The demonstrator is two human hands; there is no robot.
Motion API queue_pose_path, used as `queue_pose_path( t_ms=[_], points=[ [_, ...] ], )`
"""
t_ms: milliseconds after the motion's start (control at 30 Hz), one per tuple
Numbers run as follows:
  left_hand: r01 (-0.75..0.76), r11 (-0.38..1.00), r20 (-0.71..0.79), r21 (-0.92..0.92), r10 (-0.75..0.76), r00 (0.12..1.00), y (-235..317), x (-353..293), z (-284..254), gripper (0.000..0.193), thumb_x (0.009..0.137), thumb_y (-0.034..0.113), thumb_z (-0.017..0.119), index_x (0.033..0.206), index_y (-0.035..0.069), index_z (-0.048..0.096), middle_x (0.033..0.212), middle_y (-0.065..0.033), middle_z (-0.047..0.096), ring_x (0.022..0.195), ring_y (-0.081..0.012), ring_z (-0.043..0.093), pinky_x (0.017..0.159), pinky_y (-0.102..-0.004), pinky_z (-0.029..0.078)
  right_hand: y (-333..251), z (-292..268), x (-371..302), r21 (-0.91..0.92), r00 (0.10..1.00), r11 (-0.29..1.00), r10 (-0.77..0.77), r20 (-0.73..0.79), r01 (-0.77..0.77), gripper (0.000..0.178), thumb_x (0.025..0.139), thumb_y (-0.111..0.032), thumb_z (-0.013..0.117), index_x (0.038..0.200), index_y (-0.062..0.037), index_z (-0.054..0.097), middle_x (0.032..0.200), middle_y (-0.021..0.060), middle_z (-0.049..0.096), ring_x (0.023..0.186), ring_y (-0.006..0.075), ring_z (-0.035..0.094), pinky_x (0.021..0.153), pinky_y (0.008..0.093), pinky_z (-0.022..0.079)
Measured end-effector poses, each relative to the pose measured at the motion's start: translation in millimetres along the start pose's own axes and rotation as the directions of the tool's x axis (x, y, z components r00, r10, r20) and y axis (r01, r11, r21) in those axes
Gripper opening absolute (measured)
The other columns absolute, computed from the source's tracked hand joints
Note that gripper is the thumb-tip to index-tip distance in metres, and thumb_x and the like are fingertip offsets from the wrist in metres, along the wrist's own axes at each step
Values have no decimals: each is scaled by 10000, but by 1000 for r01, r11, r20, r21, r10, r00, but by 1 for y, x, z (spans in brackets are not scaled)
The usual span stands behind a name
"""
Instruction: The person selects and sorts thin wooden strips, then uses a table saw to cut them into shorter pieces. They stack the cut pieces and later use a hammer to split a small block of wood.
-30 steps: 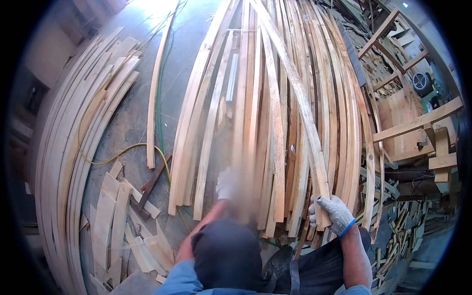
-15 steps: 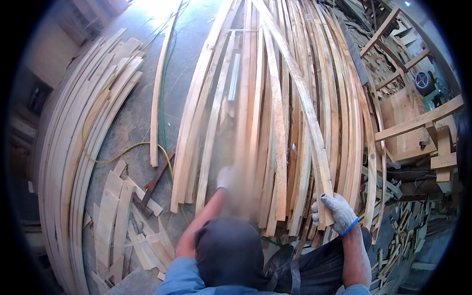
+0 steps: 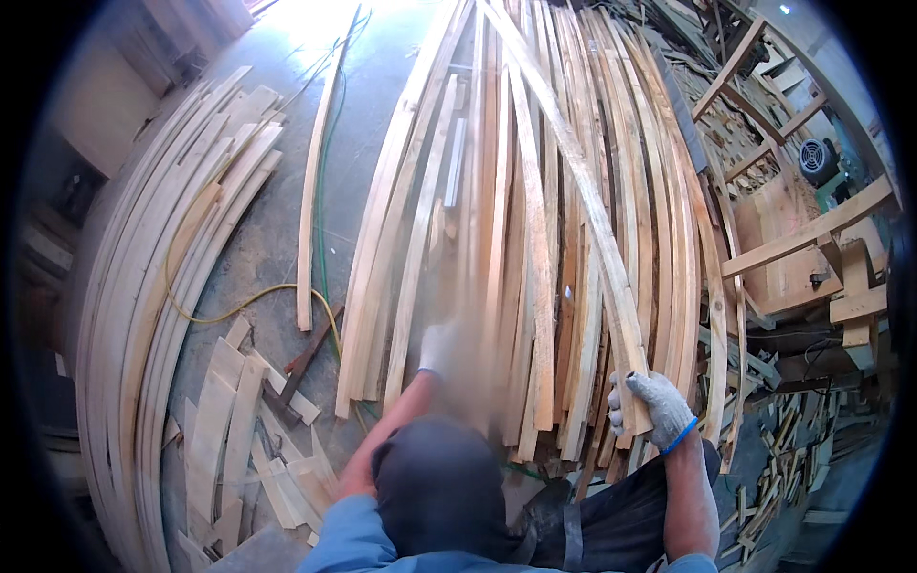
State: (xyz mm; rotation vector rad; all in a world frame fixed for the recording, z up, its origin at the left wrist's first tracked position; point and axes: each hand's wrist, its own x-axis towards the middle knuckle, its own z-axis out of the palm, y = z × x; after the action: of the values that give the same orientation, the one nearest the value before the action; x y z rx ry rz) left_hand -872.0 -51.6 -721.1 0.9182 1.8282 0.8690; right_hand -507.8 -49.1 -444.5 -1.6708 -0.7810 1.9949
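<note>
Little change over the last second: the right hand (image 3: 654, 411) remains wrapped round the near end of a pale wooden strip (image 3: 622, 310), fingertips showing at its left edge; the hold appears steady. From those fingers the strip runs away, slanting left over other long strips (image 3: 543, 334). The left hand (image 3: 437, 349), gloved, stays in a blurred patch, well left of the right; cannot tell whether its fingers grip anything.

Surface: grey concrete floor (image 3: 258, 229), left of the left fingers, bearing a yellow hose (image 3: 250, 299) and offcuts (image 3: 215, 401).

Room: beyond the right fingers, to their right, a timber frame (image 3: 807, 244) and a round-faced motor (image 3: 817, 160).
</note>
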Motion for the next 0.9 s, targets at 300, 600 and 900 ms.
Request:
queue_pose_path(
  t_ms=[300, 600, 900],
  points=[
    [-130, 852, 176, -507, 250, 952, -110, 41, 5, 426, 1042, 378, 666, 1285, 30, 705, 1183, -107, 749, 1082, -213, 695, 947, -372, 556, 0, 11, 0, 110, 993, 994, -16, 115, 3, 500, 1009, -373, 701, 1284, 28, 581, 926, 151, 690, 699, 265, 704, 608, 430, 620],
    [237, 734, 439, -637, 93, 894, 23, -10, -97, 267, 1043, 237, 680, 1177, 6, 699, 1011, -56, 746, 886, -168, 717, 811, -364, 603, 0, 5, -2, 176, 988, 984, -12, 156, -16, 529, 1002, -398, 709, 1283, 33, 584, 921, 147, 699, 698, 269, 714, 584, 417, 618],
    [523, 332, 534, -785, -65, 843, 14, -13, -97, 350, 1108, 352, 557, 1259, 56, 668, 1025, -99, 716, 797, -207, 678, 724, -420, 580, 10, 1, 5, 251, 971, 966, -9, 238, -53, 624, 999, -472, 700, 1345, 22, 542, 970, 145, 672, 740, 280, 693, 632, 447, 602]
  ],
)
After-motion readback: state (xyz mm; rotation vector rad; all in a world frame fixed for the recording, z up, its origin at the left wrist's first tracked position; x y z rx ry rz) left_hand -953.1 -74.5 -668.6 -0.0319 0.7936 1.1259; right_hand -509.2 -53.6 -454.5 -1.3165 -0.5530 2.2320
